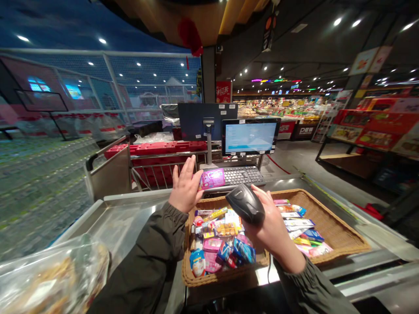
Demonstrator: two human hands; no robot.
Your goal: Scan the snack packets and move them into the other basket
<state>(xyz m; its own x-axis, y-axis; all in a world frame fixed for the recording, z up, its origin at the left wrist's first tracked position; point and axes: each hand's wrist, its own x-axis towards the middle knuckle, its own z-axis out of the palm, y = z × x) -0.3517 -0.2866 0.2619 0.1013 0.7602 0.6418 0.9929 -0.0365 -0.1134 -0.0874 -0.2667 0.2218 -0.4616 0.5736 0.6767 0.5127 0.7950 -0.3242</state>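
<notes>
My left hand (186,185) is raised over the basket's far left corner, its fingers stretched upward. At its thumb is a small purple-pink packet (212,178), which looks gripped by its left end in front of the keyboard (244,175). My right hand (269,220) is wrapped round a black handheld barcode scanner (246,204), whose head points up and left towards the packet. Under both hands lies a wicker basket (347,231) of small sweets and snack packets (225,235). Part of these is hidden by my right hand and the scanner.
Behind the keyboard stand a lit monitor (250,137) and the dark back of another screen (193,120). A clear bag of food (52,274) sits at the lower left on the metal counter (121,213). Beyond are a trolley (109,170) and a display shelf (366,131).
</notes>
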